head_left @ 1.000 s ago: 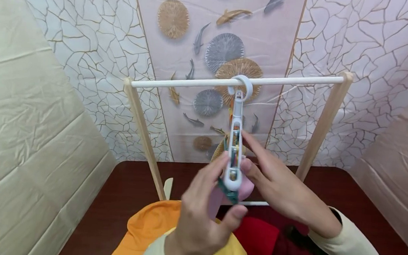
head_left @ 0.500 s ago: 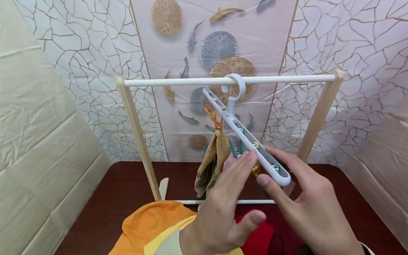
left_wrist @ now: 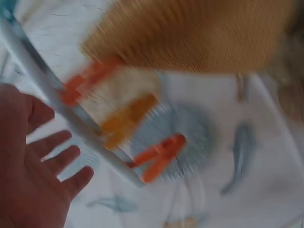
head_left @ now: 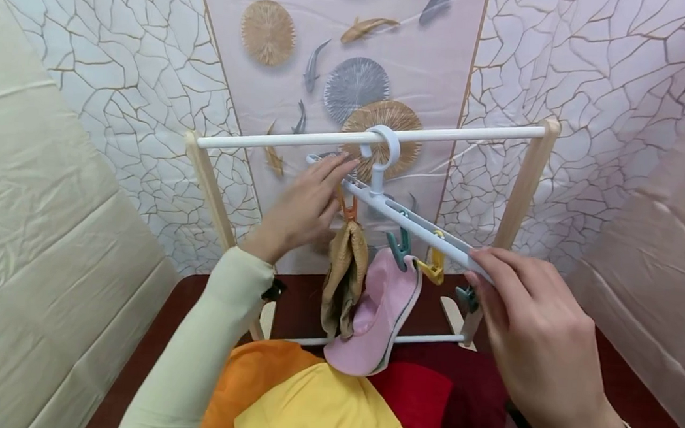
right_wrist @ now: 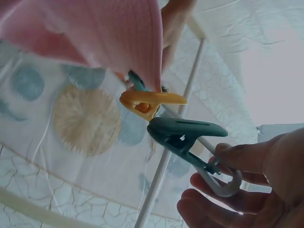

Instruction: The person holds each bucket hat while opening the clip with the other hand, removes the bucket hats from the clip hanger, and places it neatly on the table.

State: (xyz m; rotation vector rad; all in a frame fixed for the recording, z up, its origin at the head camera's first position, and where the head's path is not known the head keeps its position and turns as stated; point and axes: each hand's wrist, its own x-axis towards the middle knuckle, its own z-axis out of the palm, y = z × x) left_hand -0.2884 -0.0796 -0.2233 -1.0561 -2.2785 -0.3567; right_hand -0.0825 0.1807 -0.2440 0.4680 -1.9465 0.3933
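Note:
A white clip hanger (head_left: 413,227) hangs by its hook from the rack's top rod, its bar slanting toward me at the right. With thumb and fingers, my right hand (head_left: 541,337) pinches the bar's near end. Around the far left end my left hand (head_left: 301,208) has its fingers extended; in the left wrist view they are spread beside the bar. From an orange clothespin (head_left: 350,212) hangs a folded tan fabric item (head_left: 341,273). A green clothespin (head_left: 398,250) grips a pink hat (head_left: 380,321). A yellow clothespin (head_left: 433,267) and another green clothespin (right_wrist: 183,133) sit nearer my right hand.
The drying rack has a white top rod (head_left: 471,133) and wooden legs (head_left: 517,192). In front of it on the dark red-brown table (head_left: 151,359) lie an orange hat (head_left: 269,360), a yellow hat (head_left: 325,403) and red and maroon fabric (head_left: 420,395). Patterned cloth hangs behind.
The hanger has swung from pointing at me to slanting right, bringing the tan item and pink hat into view. My left hand has left its near end for the far left end; my right moved right.

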